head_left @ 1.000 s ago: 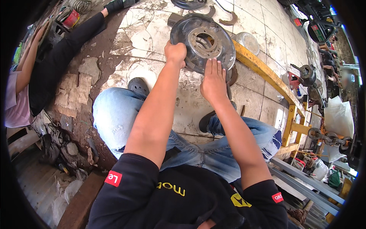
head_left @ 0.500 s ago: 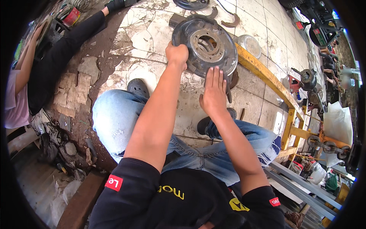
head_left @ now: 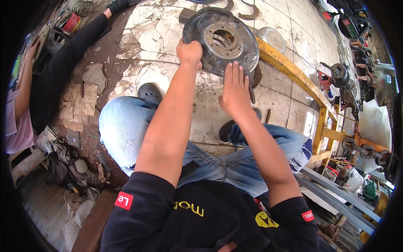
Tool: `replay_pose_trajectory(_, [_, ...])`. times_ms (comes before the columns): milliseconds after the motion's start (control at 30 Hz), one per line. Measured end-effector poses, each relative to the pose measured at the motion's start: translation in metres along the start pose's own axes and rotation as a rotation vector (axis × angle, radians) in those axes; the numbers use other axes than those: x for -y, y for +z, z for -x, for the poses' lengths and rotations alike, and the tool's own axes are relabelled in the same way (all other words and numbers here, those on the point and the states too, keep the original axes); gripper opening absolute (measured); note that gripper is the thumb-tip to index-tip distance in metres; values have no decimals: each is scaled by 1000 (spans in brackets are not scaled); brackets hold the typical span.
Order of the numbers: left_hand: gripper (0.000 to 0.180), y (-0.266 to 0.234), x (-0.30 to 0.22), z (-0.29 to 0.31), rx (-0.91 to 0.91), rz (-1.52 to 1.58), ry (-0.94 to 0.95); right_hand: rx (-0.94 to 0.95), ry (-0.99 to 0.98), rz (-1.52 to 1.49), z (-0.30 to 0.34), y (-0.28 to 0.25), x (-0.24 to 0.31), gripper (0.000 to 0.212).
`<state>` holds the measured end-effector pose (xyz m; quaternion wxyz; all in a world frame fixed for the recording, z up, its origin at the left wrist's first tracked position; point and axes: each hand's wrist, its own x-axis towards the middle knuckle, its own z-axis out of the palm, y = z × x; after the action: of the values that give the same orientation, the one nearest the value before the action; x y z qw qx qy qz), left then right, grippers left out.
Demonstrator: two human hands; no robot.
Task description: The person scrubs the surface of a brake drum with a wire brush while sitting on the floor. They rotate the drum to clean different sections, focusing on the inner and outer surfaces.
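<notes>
Black, dished metal disc with a bare, bolt-holed ring at its centre point(head_left: 229, 53): it sits ahead of the seated person, tilted toward them over pale, stained floor tiles point(head_left: 289, 90). Whether its underside rests on anything cannot be told. The left hand point(head_left: 190, 53) is at the disc's left rim, fingers clamped around the edge. At the disc's near edge, the right hand point(head_left: 236, 90) lies palm down, fingers straight and close together, tips against the rim. A dark, narrow strip point(head_left: 252, 93) shows beside that palm; whether the hand presses on it is hidden.

Just beyond the disc's upper left is a dark, squarish block point(head_left: 187, 15); past its far side lies a rusty, curved metal shoe point(head_left: 248, 12). To its right are a round, dull silvery container point(head_left: 270, 38) and a long, chipped yellow metal beam point(head_left: 289, 65).

Only one hand grips, so a hard push from the flat hand could swivel the disc or tip it off whatever bears it. A slip of those straight fingers along the thin rim could scrape them, and a sideways lurch could knock the disc against the beam.
</notes>
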<state>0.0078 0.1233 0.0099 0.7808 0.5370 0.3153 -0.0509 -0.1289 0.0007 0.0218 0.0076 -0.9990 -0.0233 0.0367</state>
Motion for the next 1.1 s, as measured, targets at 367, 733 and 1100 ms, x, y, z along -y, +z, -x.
replay_pose_trajectory(367, [43, 2, 6, -21, 75, 7, 49, 52, 31, -108, 9, -13, 10, 88])
replay_pose_trajectory(733, [43, 7, -3, -7, 142, -3, -2, 81, 4, -91, -24, -9, -21, 73])
replay_pose_trajectory(1100, [43, 7, 1, -7, 103, 13, 0, 9, -22, -225, 12, -19, -36, 78])
